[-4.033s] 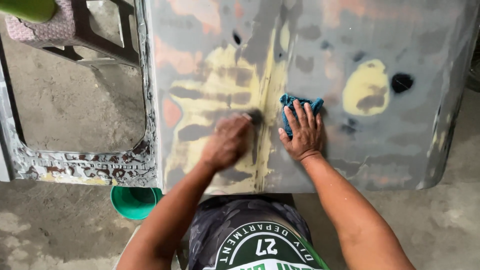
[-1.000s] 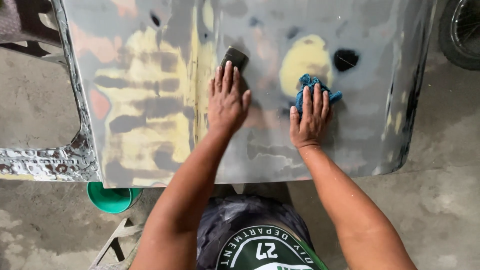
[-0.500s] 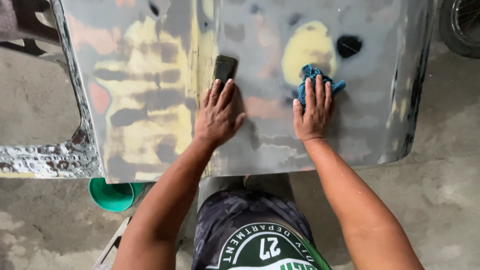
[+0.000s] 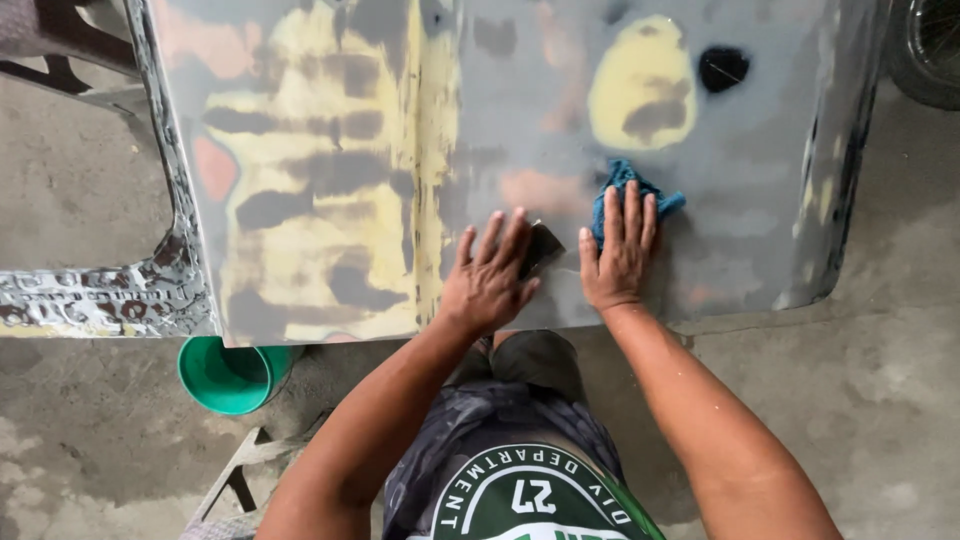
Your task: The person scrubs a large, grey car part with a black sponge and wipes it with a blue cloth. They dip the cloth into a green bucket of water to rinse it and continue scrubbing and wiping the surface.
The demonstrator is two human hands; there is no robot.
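Observation:
A grey car body panel with yellow filler patches and dark sanded streaks lies flat in front of me. My left hand presses flat on a dark sanding block near the panel's front edge, fingers spread over it. My right hand lies flat just to the right, holding a crumpled blue cloth against the panel under its fingertips. The two hands are almost side by side.
A green bucket stands on the concrete floor under the panel's left front corner. A window opening with a rough, patchy frame is at the left. A tyre shows at the top right. A metal stand sits below.
My left hand has slid the sanding block back toward me, from the middle of the panel to its front edge. The right hand and cloth stayed in about the same place.

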